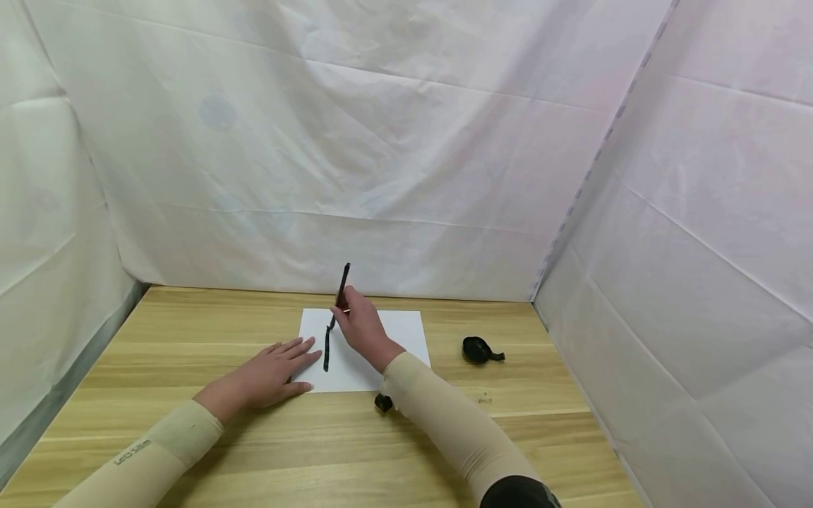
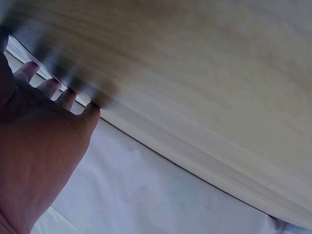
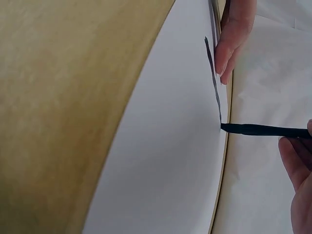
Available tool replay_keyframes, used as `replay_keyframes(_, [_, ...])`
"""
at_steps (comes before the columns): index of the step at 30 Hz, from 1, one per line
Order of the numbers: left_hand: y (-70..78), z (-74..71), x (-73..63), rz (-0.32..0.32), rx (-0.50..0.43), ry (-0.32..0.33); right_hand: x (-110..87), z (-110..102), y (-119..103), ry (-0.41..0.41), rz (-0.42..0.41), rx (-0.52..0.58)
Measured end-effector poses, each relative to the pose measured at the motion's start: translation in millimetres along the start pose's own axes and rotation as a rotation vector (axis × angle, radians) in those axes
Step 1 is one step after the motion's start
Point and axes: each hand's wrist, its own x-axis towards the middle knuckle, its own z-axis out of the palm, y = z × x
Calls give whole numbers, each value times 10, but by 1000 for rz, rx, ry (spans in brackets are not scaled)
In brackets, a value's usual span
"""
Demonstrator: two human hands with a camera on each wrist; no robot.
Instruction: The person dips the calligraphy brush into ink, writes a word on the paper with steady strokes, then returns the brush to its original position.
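Note:
A sheet of white paper [image 1: 396, 331] lies on the wooden table, with a thick black stroke [image 1: 327, 351] running up its left part. My right hand [image 1: 363, 326] pinches a dark brush [image 1: 343, 286], held nearly upright. In the right wrist view the brush [image 3: 263, 130] meets the paper [image 3: 161, 122] with its tip at one end of the stroke [image 3: 213, 80]. Spread over the sheet's left edge, my left hand [image 1: 273, 374] rests with its fingers straight. The left wrist view shows the left hand [image 2: 44, 141] from behind, its fingertips at the surface.
To the right of the paper sits a small black round dish [image 1: 475, 349] with a short handle. A small black object [image 1: 383, 403] lies by the paper's near edge, partly hidden by the right sleeve [image 1: 457, 416]. White cloth [image 1: 356, 141] hangs behind the wooden table [image 1: 305, 451] and at both sides.

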Motion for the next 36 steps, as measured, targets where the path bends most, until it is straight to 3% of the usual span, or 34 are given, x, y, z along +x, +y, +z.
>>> replay_keyframes(26, [5, -10, -2, -9, -7, -5, -76, -13, -2, -17, 15, 14])
replay_keyframes(36, [-23, 27, 14, -8, 3, -4, -143, -39, 15, -21, -26, 41])
